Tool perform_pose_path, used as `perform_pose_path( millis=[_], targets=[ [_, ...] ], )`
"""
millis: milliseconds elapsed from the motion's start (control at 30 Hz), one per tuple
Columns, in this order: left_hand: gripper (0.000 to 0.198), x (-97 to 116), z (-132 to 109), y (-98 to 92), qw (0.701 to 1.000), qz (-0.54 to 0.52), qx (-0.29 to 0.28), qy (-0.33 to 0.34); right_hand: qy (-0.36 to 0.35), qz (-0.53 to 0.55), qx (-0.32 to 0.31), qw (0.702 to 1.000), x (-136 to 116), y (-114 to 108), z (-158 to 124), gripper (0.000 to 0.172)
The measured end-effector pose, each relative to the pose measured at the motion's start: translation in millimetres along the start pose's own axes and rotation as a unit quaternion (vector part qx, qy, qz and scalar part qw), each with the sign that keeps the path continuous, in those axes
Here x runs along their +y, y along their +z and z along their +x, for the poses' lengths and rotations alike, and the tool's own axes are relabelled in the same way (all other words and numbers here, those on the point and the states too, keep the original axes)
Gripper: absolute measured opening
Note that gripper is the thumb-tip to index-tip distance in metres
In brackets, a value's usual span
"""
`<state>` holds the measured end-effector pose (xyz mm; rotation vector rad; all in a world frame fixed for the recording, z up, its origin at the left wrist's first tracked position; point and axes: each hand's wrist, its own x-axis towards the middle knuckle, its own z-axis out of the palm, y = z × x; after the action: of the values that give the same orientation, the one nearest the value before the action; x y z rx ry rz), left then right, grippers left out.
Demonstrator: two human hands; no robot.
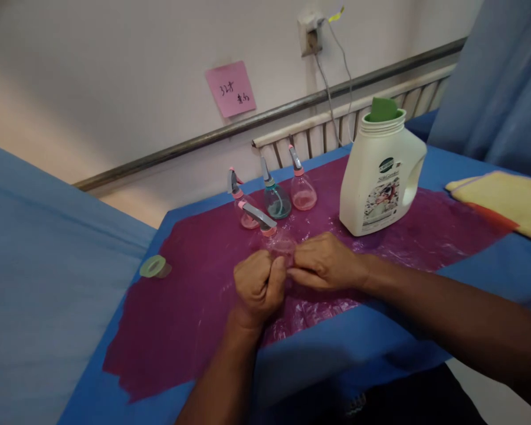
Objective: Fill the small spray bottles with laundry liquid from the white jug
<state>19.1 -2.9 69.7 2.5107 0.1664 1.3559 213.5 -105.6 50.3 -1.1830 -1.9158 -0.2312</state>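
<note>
My left hand (259, 286) and my right hand (325, 262) meet at the middle of the table, both closed round a small clear pink spray bottle (279, 241). Its grey and pink trigger head (259, 216) sticks up and to the left above my fingers. The bottle's lower body is hidden by my hands. It rests low over the purple plastic sheet (181, 307). Behind it stand three more small spray bottles: a pink one (241, 203), a teal one (275, 198) and another pink one (301, 190).
A large white detergent jug (380, 171), with a green funnel-like piece (383, 109) in its open mouth, stands at the right. A green cap (154, 267) lies at the left on the blue table cover (491, 260). A yellow cloth (508, 200) lies far right.
</note>
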Motion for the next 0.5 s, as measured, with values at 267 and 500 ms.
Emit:
perform_pose_path(
  millis=[267, 500],
  targets=[
    [0.033, 20.7, 13.8, -11.3, 0.996, -0.042, -0.045, 0.064, -0.06, -0.017, 0.046, 0.997, -3.7, 5.5, 1.9, 0.044],
    [0.043, 45.0, -5.2, 17.7, 0.983, -0.109, -0.073, 0.125, -0.05, -0.007, 0.099, 0.994, -0.5, 6.9, 6.8, 0.044]
  ],
)
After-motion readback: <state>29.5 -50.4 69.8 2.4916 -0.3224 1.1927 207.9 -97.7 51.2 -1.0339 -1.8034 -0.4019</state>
